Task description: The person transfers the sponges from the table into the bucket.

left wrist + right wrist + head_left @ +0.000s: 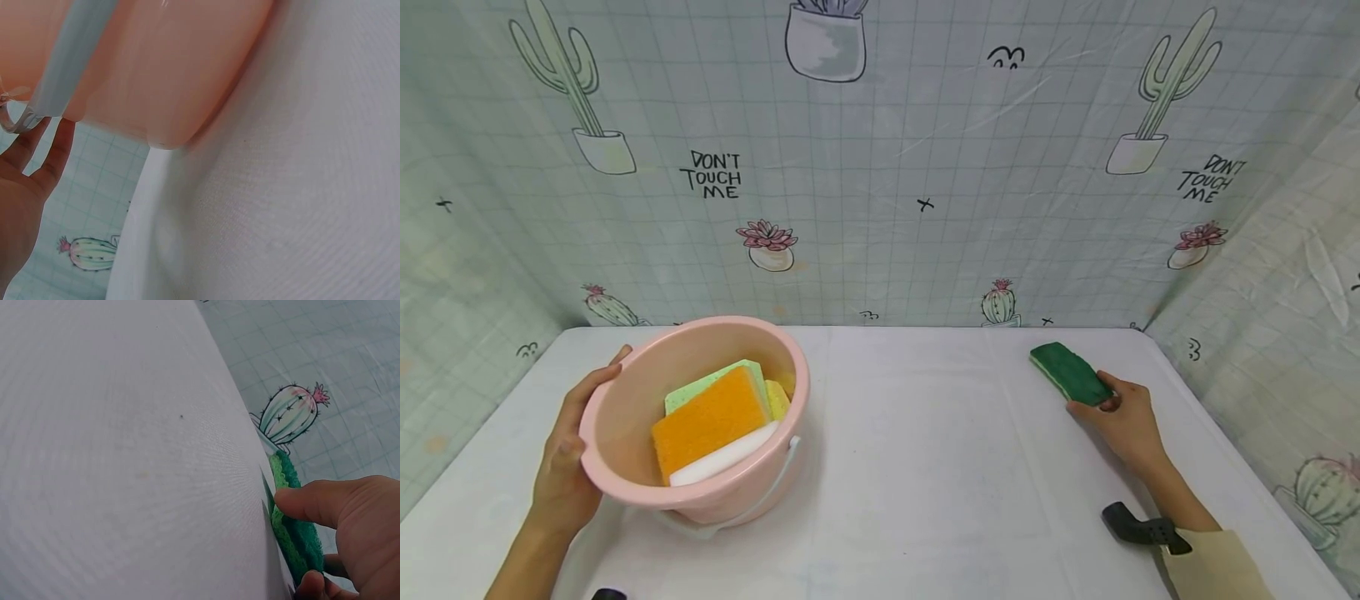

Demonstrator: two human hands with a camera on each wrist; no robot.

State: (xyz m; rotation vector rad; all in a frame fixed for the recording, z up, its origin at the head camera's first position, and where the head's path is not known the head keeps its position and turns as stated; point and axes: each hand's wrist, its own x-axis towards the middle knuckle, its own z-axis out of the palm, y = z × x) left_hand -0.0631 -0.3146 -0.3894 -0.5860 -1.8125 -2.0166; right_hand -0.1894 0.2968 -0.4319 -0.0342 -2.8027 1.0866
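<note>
The green scouring pad (1070, 374) lies flat on the right side of the tabletop (925, 450), near the back edge, with the right hand (1123, 419) pinching its near end; in the right wrist view the thumb (312, 503) presses on top of the pad (299, 534) and a curled finger shows under its edge. Well apart on the left sits the pink basin (696, 417), tilted toward the right, with the left hand (568, 467) curled round its outer rim, thumb over the lip. Inside lie an orange sponge (711, 421) on top, a light green sponge (715, 382) and a yellow one (777, 398) behind it, and a white one (722, 457) below. The hold on the pad is only at one end, so it could droop or slip out when lifted. The tilted basin might tip further and spill its sponges if the left hand loosens, since its clear handle (771, 492) hangs free on the low side.
</note>
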